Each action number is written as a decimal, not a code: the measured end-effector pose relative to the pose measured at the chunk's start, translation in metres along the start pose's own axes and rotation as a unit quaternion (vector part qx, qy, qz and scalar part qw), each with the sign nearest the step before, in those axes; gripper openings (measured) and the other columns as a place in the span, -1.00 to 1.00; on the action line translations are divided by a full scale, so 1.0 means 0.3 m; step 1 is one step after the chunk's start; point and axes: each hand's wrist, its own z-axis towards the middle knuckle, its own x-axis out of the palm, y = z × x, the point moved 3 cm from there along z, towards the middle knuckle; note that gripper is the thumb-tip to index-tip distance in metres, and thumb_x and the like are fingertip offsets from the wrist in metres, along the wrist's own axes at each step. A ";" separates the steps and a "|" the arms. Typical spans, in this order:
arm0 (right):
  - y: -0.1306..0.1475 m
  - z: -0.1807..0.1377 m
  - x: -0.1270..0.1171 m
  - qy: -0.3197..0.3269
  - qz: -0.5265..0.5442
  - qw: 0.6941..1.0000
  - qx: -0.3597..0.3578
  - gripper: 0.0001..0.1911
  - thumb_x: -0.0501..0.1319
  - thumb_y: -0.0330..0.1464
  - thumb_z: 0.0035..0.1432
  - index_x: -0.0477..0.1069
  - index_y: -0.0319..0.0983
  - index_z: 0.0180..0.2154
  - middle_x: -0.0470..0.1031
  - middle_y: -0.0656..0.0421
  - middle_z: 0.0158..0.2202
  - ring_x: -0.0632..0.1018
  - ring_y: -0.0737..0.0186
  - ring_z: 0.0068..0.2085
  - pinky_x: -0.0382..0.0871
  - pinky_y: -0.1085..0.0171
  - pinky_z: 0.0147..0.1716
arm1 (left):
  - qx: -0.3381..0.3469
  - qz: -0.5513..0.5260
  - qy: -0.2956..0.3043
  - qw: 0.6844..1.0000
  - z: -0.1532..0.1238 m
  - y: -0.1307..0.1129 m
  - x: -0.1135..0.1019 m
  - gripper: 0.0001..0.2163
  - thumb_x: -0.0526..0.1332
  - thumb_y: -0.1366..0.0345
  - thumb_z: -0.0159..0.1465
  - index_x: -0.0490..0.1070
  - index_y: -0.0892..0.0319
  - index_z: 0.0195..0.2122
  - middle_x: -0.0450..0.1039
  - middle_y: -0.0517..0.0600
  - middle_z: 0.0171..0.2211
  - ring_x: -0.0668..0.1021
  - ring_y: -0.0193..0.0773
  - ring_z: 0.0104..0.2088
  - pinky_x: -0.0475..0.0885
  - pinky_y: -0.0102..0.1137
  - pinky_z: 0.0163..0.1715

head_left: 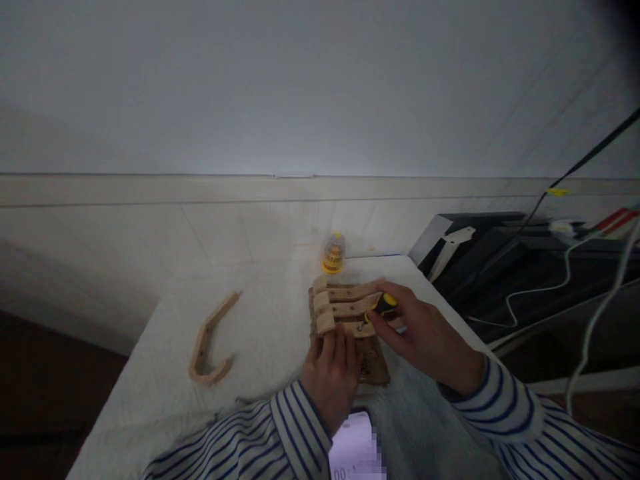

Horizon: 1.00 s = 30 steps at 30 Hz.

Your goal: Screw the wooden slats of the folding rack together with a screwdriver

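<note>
My right hand [423, 330] grips a small screwdriver [385, 304] with a yellow and black handle. The tip of its shaft points down at a screw in the nearest of several curved wooden hooks [325, 322]. These light hooks lie side by side across a rough brown wooden board [374, 363], with dark screws showing in the farther ones. My left hand [333, 367] presses its fingertips along the near edge of the closest hook, holding it against the board. Off to the left, a loose J-shaped wooden hook [201, 343] lies on the white-covered table [150, 380].
A small yellow-based container [333, 255] under a clear cover stands behind the board by the wall. A phone [356, 443] with its screen lit lies near my body. Dark panels [480, 260] and a white cable [585, 340] are right of the table.
</note>
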 end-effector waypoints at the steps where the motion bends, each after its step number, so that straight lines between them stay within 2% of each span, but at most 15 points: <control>1: 0.000 0.000 0.000 0.000 -0.004 1.000 0.005 -0.64 0.07 -0.35 0.17 0.11 -0.23 0.01 0.46 0.01 -0.14 0.57 0.13 -0.28 0.49 0.17 -0.33 | 0.001 0.001 0.000 1.000 -0.001 0.000 0.001 -0.72 0.01 0.33 0.29 0.37 0.39 -0.09 0.43 0.27 -0.08 0.47 -0.05 -0.11 0.38 -0.17 -0.18; 9: 0.009 0.003 0.003 -0.008 -0.001 0.999 0.039 -0.70 0.07 -0.37 0.13 0.14 -0.23 -0.07 0.50 0.10 -0.30 0.53 0.27 -0.52 0.41 0.29 -0.55 | 0.002 0.000 -0.008 1.000 -0.004 -0.001 0.006 -0.72 0.03 0.33 0.28 0.37 0.39 -0.09 0.42 0.28 -0.08 0.46 -0.03 -0.11 0.40 -0.17 -0.20; 14: 0.021 0.012 0.007 0.010 -0.002 0.999 0.032 -0.65 0.05 -0.38 0.13 0.12 -0.25 -0.01 0.50 0.08 -0.31 0.54 0.24 -0.50 0.41 0.29 -0.56 | 0.005 -0.005 -0.007 1.000 -0.003 0.000 0.008 -0.73 0.03 0.35 0.28 0.37 0.39 -0.10 0.43 0.29 -0.09 0.47 -0.03 -0.12 0.40 -0.16 -0.21; 23: 0.029 -0.001 0.001 0.027 -0.009 1.000 0.004 -0.55 0.06 -0.40 0.12 0.08 -0.25 0.06 0.47 0.00 -0.16 0.56 0.19 -0.39 0.44 0.27 -0.52 | 0.000 -0.011 -0.004 1.000 0.000 -0.001 0.007 -0.72 0.00 0.33 0.29 0.38 0.39 -0.11 0.43 0.28 -0.08 0.47 -0.04 -0.11 0.41 -0.17 -0.21; 30: 0.032 0.002 0.002 0.029 0.005 1.000 -0.004 -0.57 0.04 -0.40 0.14 0.10 -0.23 0.06 0.48 0.01 -0.15 0.56 0.21 -0.40 0.46 0.27 -0.51 | 0.001 -0.009 -0.007 1.000 -0.003 -0.003 0.014 -0.74 0.03 0.35 0.28 0.37 0.38 -0.10 0.42 0.29 -0.08 0.47 -0.04 -0.11 0.39 -0.13 -0.18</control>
